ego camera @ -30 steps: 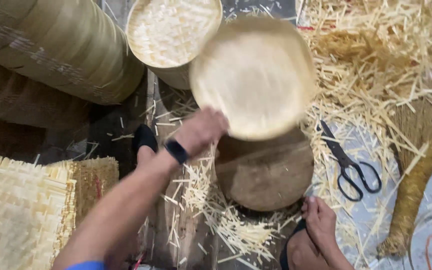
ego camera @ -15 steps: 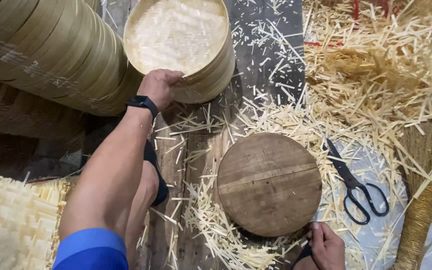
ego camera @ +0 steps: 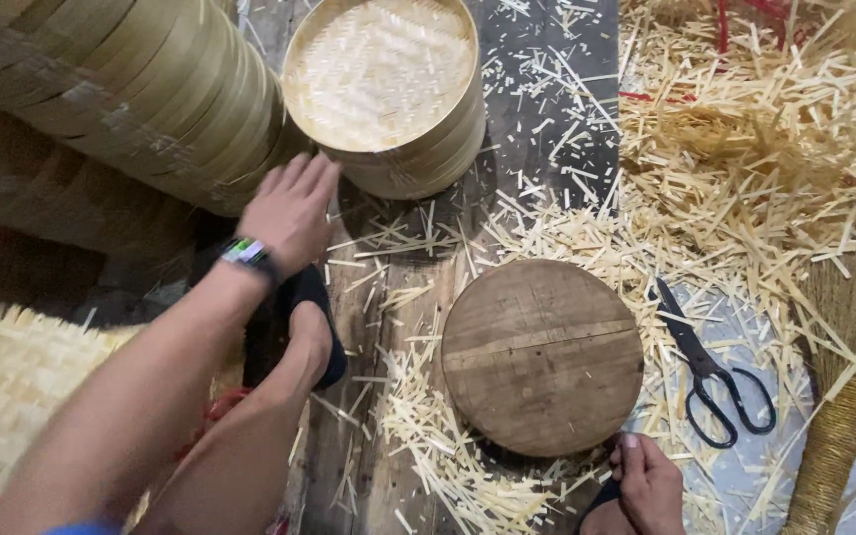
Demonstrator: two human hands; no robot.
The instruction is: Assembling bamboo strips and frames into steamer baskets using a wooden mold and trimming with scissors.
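While the round bamboo steamer sits on the floor at the end of a long row of stacked steamers, the left hand hovers just beside its wall, fingers spread flat, holding nothing. Right hand rests low by the round wooden block; can't tell its grip. Scissors lie handy among the bamboo trimmings.

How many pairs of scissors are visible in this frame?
1. The black-handled scissors lie closed among bamboo trimmings, right of the round wooden block, just above the right hand. More could be buried under the trimmings.
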